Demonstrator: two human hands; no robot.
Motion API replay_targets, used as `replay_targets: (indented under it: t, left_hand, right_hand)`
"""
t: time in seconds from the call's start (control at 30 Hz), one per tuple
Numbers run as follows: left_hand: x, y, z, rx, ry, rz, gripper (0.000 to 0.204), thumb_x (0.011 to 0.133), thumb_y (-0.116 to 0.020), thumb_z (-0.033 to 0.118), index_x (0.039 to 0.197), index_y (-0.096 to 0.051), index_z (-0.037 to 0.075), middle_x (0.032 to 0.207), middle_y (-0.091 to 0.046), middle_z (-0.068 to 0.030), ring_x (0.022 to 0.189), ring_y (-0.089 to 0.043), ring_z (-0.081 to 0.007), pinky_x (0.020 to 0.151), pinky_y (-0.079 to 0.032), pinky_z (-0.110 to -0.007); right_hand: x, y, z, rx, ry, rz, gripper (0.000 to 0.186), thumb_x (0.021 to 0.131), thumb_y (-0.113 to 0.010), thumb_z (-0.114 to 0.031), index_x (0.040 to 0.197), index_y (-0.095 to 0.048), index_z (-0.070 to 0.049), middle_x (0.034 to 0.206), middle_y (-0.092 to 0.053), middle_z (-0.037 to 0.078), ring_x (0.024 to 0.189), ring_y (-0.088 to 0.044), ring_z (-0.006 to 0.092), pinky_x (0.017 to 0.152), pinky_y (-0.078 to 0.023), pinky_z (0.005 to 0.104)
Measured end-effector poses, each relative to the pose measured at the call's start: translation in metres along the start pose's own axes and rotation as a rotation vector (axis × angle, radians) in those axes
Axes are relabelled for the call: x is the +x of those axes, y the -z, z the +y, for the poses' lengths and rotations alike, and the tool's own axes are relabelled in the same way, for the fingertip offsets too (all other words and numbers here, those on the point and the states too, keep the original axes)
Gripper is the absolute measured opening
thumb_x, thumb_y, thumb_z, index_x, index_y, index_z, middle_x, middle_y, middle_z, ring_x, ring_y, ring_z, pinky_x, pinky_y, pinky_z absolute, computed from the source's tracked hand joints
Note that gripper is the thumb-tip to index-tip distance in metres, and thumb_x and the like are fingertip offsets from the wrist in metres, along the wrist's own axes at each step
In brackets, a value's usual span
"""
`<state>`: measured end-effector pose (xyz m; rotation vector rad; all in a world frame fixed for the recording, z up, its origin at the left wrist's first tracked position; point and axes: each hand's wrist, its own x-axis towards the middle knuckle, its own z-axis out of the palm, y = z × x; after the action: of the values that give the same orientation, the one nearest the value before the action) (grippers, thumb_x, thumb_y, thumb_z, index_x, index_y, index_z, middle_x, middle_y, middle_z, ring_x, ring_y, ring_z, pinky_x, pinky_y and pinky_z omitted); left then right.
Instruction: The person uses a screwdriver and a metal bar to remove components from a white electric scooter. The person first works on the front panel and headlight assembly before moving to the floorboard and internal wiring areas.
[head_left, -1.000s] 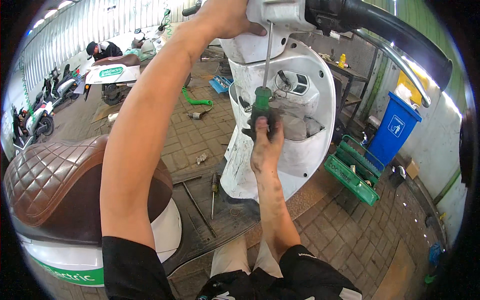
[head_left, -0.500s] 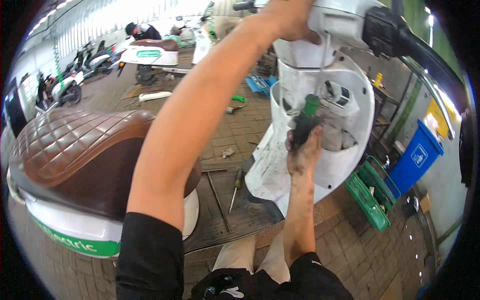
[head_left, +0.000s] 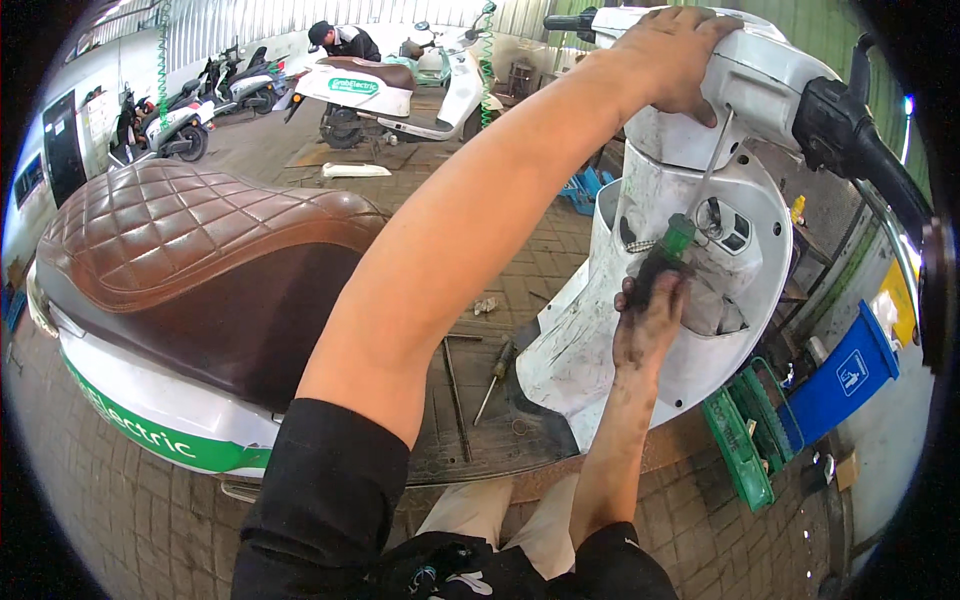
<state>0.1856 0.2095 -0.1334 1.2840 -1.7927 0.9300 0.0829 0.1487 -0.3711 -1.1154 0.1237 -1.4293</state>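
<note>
Right now your right hand [head_left: 648, 322] is wrapped around the green-and-black handle of a screwdriver [head_left: 668, 256], low against the white scooter front panel [head_left: 600, 340]. Above it, your left hand [head_left: 672, 52] grips the panel's top, fingers curled over the edge; beyond stands a parked white scooter [head_left: 400, 95].

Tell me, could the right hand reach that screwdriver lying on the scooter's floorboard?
Probably yes, but not freely: the right hand already holds a green-handled screwdriver. The floorboard screwdriver lies uncovered, just below it.

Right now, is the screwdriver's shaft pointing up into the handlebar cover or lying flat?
Pointing up: the right hand grips the screwdriver with its shaft rising steeply to the handlebar cover, which the left hand steadies.
</note>
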Motion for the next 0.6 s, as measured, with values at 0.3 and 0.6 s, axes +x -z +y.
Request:
replay_targets:
  t: [0.3,0.6]
  left_hand:
    - [-0.001,-0.001,-0.001,0.009,0.019,-0.024,0.100,0.053,-0.079,0.021,0.132,-0.020,0.006,0.131,-0.029,-0.0197,0.121,-0.030,-0.0340,0.102,-0.027,-0.036]
    - [-0.001,-0.014,-0.008,0.140,0.004,0.076,0.096,0.054,-0.079,0.036,0.133,-0.027,0.017,0.129,-0.036,-0.0133,0.121,-0.034,-0.0304,0.101,-0.028,-0.038]
  right_hand:
    - [0.000,-0.001,0.003,0.005,-0.039,0.023,0.037,0.088,-0.041,-0.044,0.107,-0.044,-0.013,0.089,-0.049,0.001,0.064,-0.044,0.0135,0.048,-0.034,0.0224]
    - [0.001,-0.016,0.004,-0.032,0.081,0.122,0.037,0.088,-0.042,-0.044,0.099,-0.044,-0.009,0.081,-0.048,0.003,0.053,-0.042,0.0116,0.040,-0.031,0.0230]
